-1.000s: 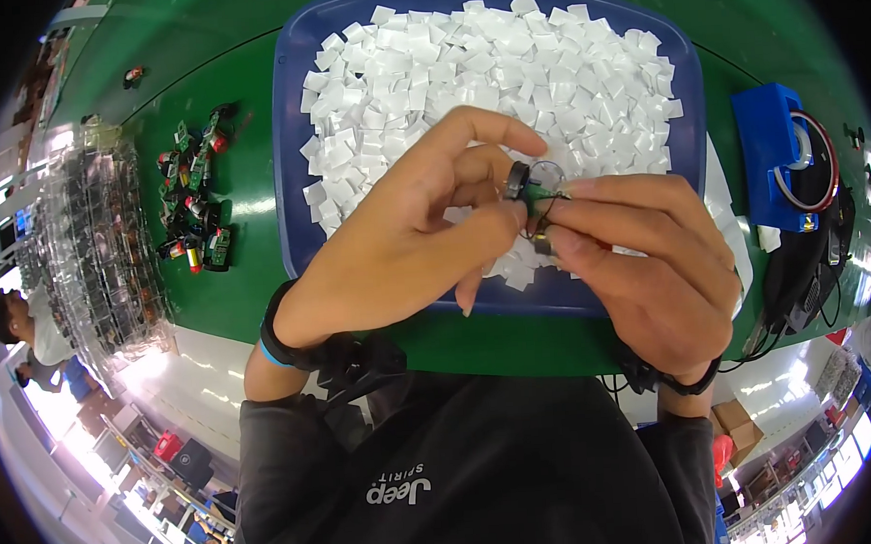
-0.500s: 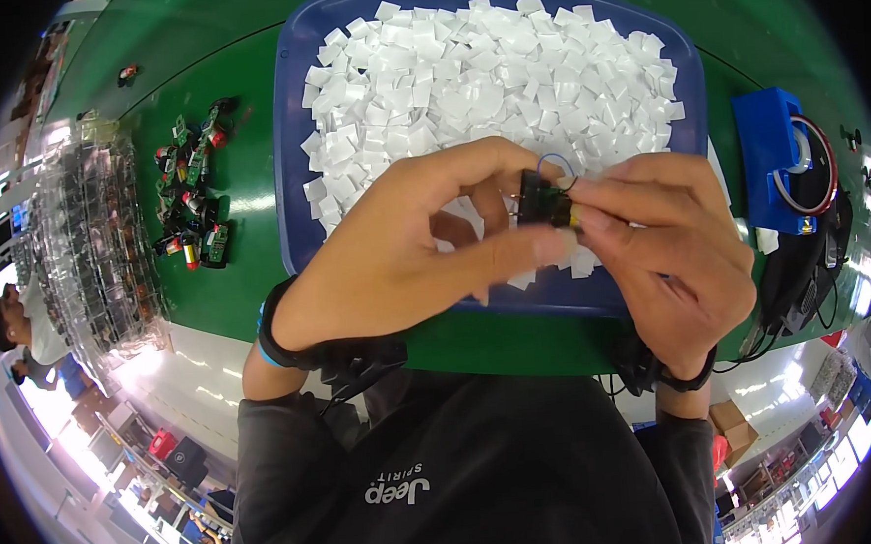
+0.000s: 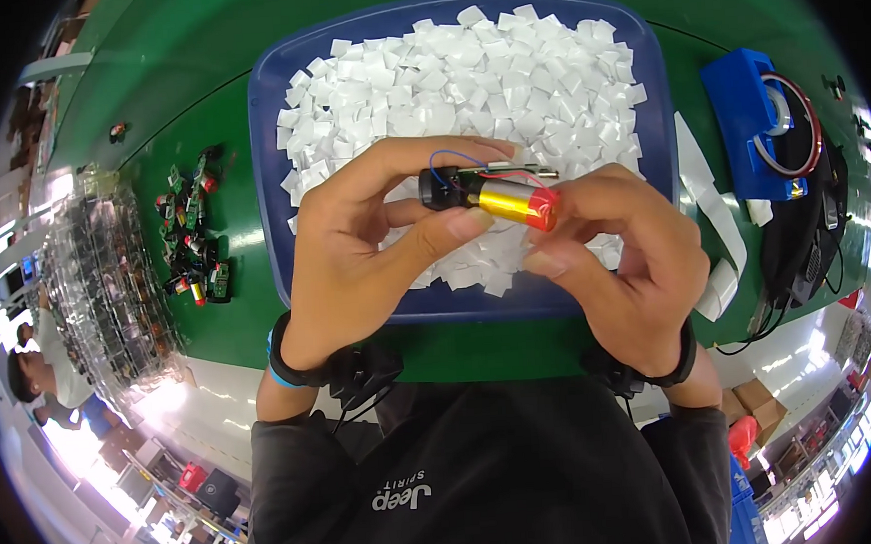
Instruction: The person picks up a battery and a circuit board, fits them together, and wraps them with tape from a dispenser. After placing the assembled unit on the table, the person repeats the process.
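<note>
My left hand is closed on a small electronic assembly, thumb in front and fingers behind. It joins a black plastic piece, a narrow circuit board and a gold cylindrical battery with a red end. Thin blue and red wires loop over it. At the red end, my right hand has its fingers curled, with thumb and forefinger apart; whether a fingertip touches the battery is hard to tell. Both hands are above a blue tray heaped with small white square pieces.
Several similar board-and-battery assemblies lie left on the green table, beside stacked clear plastic trays. At right are a blue tape dispenser, a white strip and a black bag. People appear at the far left.
The assembly has turned, and its gold and red battery now shows fully. My right hand's pinch has loosened and moved to the red end. The tray appears farther left in view.
</note>
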Tool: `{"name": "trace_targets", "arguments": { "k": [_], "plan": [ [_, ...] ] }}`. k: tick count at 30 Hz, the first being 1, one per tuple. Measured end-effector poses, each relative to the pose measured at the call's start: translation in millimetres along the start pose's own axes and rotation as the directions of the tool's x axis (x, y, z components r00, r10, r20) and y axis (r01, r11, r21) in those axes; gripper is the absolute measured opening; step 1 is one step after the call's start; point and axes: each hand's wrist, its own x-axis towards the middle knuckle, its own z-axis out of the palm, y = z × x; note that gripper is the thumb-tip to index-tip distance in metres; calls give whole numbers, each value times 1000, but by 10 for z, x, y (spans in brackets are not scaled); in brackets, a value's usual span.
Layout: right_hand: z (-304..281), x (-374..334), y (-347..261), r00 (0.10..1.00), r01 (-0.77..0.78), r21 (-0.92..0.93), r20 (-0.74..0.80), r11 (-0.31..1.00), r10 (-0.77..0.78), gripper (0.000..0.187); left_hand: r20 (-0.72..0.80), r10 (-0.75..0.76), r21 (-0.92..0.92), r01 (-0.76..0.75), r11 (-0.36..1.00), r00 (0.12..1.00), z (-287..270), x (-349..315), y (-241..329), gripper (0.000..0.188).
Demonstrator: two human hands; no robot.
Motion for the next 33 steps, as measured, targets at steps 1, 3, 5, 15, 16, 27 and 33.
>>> {"name": "trace_targets", "arguments": {
  "k": [1, 3, 5, 15, 16, 27, 33],
  "plan": [
    [13, -1, 9, 1000, 11, 6, -3, 1000, -11, 27, 5, -2, 3, 2, 1000, 1000, 6, -5, -2, 33],
    [30, 18, -25, 999, -35, 17, -36, 999, 35, 27, -32, 20, 17, -19, 1000, 999, 20, -29, 3, 34],
    [44, 37, -62, 988, -123, 41, -87, 992, 126, 26, -47, 30, 27, -29, 999, 998, 25, -38, -4, 34],
    [83, 16, 25, 985, -93, 286, -114, 954, 130, 29, -20, 268, 456, -230, 860, 963, -3, -47, 0, 37],
    [77, 27, 3, 976, -171, 334, -75, 927, 207, 28, -9, 280, 497, -238, 834, 960, -13, -50, 8, 38],
    [103, 64, 17, 925, -311, 551, -12, 774, 380, 19, 174, 484, 718, -447, 534, 858, 29, 12, 5, 38],
    [131, 42, 32, 925, -286, 603, -29, 745, 378, 24, 186, 503, 710, -470, 525, 844, 53, -1, 17, 38]
  ]
}}
